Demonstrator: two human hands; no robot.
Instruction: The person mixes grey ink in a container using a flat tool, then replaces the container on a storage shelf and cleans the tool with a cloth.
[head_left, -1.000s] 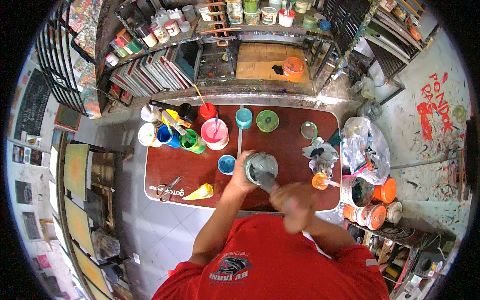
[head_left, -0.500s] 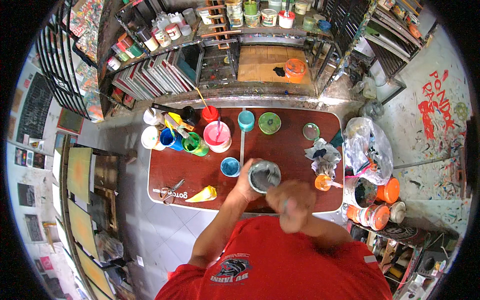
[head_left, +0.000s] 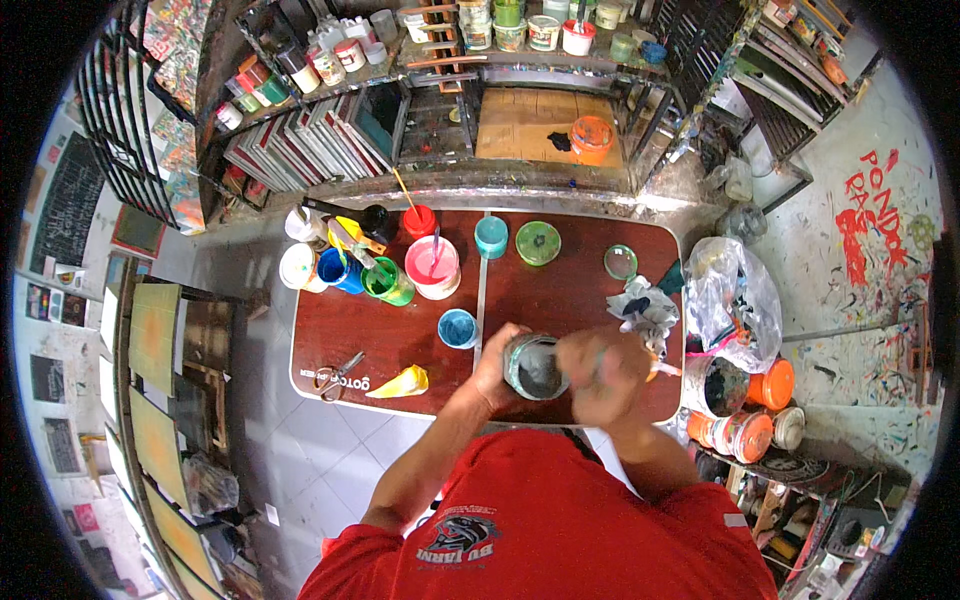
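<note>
Paint-marked shelving (head_left: 500, 70) spanned the top of the frame, and below it the dark red tabletop (head_left: 390, 330) filled the centre. The person's red shirt (head_left: 560, 510) took up the bottom middle. A clear plastic bag (head_left: 735, 300) bulged at the right, just beside the tabletop's edge. In the upper left of the tabletop, a pink tub (head_left: 433, 268) stood close to a green pot (head_left: 387, 282) and a blue pot (head_left: 342, 270).

The right hand (head_left: 605, 375), blurred, was right of the frame's centre with its fingers seemingly curled; whether its grip was clenched on a tool or on nothing could not be told. The left hand (head_left: 492, 372) had its grip wrapped around the left side of a jar (head_left: 535, 367) with dark grey contents. The jar was just below the frame's centre, between the two hands, its mouth turned up toward the camera, so its long axis ran mostly along the line of sight. The left hand was the nearer, touching it; the right hand lay just beside its right rim, and any contact there was lost in the blur. Whether the jar stood on the tabletop or was held above it was unclear.

A blue cup (head_left: 458, 327) stood near, to the upper left of the jar. Scissors (head_left: 340, 375) and a yellow wedge (head_left: 403, 382) lay in the tabletop's lower left, well apart from the jar.
</note>
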